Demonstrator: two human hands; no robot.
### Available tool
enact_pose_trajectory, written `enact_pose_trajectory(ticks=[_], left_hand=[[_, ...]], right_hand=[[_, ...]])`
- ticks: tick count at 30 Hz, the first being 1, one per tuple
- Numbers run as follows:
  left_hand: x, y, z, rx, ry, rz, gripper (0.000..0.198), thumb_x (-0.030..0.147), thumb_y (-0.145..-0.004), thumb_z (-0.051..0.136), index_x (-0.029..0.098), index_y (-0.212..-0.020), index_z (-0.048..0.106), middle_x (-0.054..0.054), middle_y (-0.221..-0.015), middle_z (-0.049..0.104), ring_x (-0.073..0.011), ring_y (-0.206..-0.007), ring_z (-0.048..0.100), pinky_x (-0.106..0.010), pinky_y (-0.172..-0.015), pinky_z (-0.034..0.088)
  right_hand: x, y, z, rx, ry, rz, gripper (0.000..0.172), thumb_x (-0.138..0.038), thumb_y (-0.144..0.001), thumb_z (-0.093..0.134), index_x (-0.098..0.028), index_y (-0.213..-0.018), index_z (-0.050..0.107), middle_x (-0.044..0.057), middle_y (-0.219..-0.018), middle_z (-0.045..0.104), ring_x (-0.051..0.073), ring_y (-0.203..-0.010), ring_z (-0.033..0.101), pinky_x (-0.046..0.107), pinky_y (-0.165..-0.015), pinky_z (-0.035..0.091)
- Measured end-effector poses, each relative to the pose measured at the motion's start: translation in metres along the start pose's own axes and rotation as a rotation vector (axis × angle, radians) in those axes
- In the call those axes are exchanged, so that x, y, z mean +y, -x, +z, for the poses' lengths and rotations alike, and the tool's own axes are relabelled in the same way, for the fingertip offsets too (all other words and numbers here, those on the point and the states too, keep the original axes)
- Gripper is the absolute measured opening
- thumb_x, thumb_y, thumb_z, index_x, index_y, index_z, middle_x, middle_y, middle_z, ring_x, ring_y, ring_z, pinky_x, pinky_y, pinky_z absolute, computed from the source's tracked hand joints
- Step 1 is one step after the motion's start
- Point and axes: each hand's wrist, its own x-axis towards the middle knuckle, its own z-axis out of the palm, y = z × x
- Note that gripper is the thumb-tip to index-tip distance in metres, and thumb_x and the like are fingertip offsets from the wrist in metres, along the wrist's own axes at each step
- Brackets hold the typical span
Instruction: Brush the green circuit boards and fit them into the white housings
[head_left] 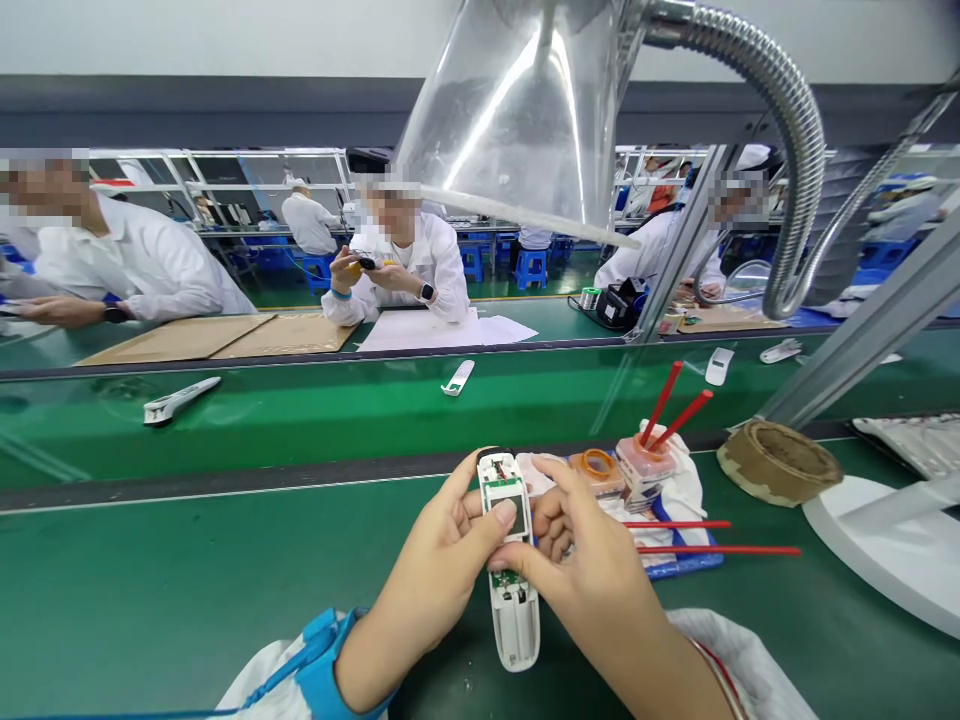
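We sit at the green desk [187, 590], which bears a white round base [900, 575]. Left of that base, our left hand [442, 540] and right hand [592, 550] have their fingers closed on the white casing [517, 640]. We judge the casing light, stiff and slightly slippery, best held by its long edges, sparing the fragile-looking exposed circuit board [504, 579].

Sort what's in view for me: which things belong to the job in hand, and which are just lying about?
In the job:
opened white device
left hand, holding it
right hand, thumb on it

Probably just lying about, untouched by either hand:
brown tape roll
two loose red sticks
white piece on the green strip
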Motion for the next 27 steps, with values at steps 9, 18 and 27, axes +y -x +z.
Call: enact_pose_trajectory(ticks=[9, 18, 27], left_hand=[[-0.002, 0.002, -0.002, 0.005, -0.025, -0.014, 0.038, 0.028, -0.084, 0.058, 0.020, -0.119, 0.049, -0.004, -0.084, 0.066, -0.0097, -0.068, 0.055, -0.020, -0.061, 0.042], [-0.002, 0.000, -0.003, 0.046, -0.034, -0.019, 0.041, 0.029, -0.082, 0.060, 0.020, -0.120, 0.049, -0.004, -0.086, 0.067, -0.0114, -0.071, 0.057, -0.022, -0.065, 0.043], [0.002, 0.000, -0.004, 0.064, -0.017, -0.011, 0.038, 0.031, -0.082, 0.060, 0.021, -0.118, 0.049, -0.007, -0.095, 0.067, -0.0167, -0.080, 0.062, -0.025, -0.066, 0.049]], right_hand=[[-0.004, -0.002, 0.000, -0.054, -0.028, 0.059, 0.058, -0.025, -0.066, 0.076, -0.028, -0.115, 0.045, -0.010, -0.064, 0.047, 0.006, -0.050, 0.047, 0.016, -0.049, 0.040], [-0.006, 0.001, 0.000, -0.070, -0.109, 0.117, 0.055, -0.025, -0.067, 0.071, -0.024, -0.116, 0.046, -0.007, -0.066, 0.044, 0.009, -0.052, 0.046, 0.020, -0.049, 0.040], [-0.003, 0.005, 0.007, -0.349, -0.595, 0.346, 0.072, -0.028, -0.072, 0.068, -0.024, -0.132, 0.029, 0.007, -0.113, 0.051, 0.018, -0.093, 0.057, 0.030, -0.077, 0.050]])
